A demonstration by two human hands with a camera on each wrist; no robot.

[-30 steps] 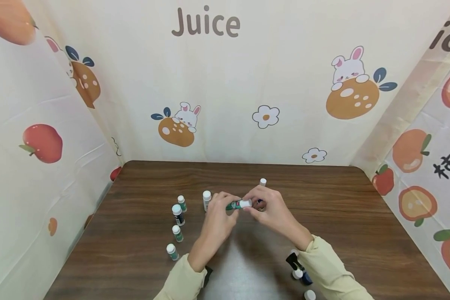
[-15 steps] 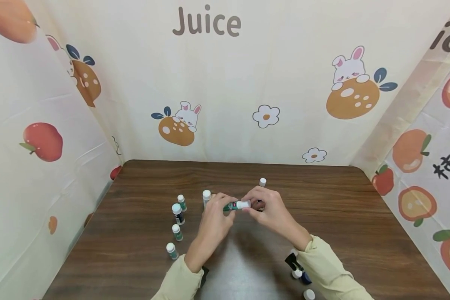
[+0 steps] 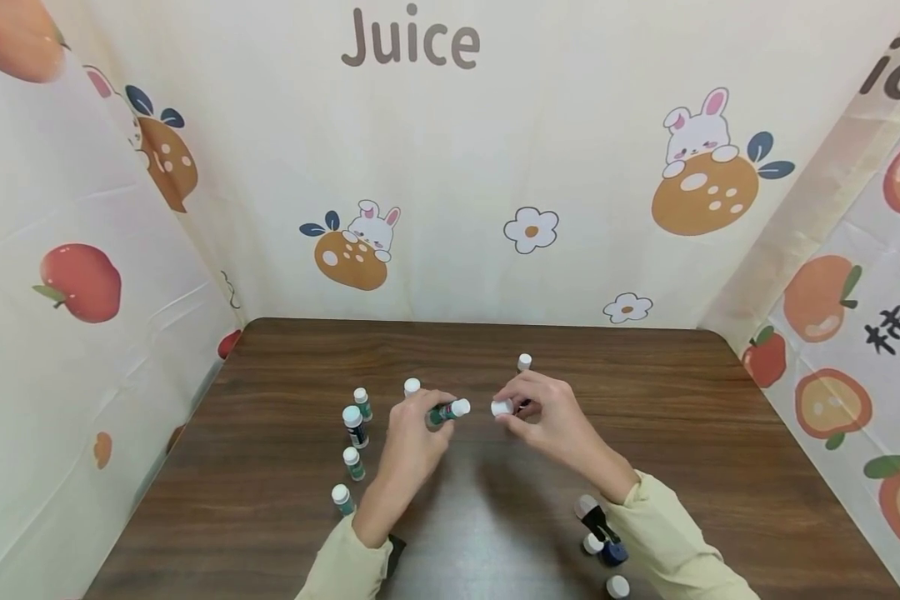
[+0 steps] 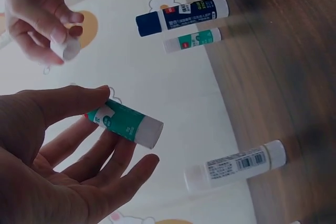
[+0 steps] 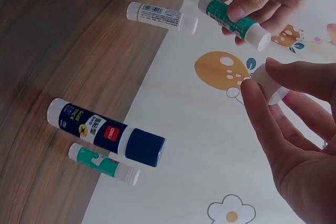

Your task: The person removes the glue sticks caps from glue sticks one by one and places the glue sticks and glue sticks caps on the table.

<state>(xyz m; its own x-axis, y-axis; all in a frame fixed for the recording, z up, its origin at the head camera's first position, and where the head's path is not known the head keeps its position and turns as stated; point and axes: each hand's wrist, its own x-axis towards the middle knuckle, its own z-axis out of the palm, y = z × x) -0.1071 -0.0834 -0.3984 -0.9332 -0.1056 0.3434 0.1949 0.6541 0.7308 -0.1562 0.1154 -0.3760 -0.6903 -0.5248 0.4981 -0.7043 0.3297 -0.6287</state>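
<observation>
My left hand (image 3: 412, 433) grips a green glue stick (image 3: 444, 412) between thumb and fingers, above the table. Its white end points toward my right hand (image 3: 558, 417), which pinches a white cap (image 3: 502, 407) by thumb and fingertips. A gap separates the cap from the stick. In the right wrist view the cap (image 5: 269, 83) is tilted, partly covered by the fingertips. A navy glue stick (image 5: 105, 132) and a slim green glue stick (image 5: 100, 162) stand beyond my right hand. Behind my left hand stands a white glue stick (image 4: 236, 166).
Several upright glue sticks (image 3: 355, 427) line the left of the brown table (image 3: 270, 400). Near my right sleeve are a dark blue object (image 3: 613, 553) and white-topped items (image 3: 617, 587). A printed curtain (image 3: 450, 167) hangs behind the table.
The stick and the cap, together before, are now apart. My left hand has drawn the green glue stick left, and my right hand has moved slightly right with the white cap.
</observation>
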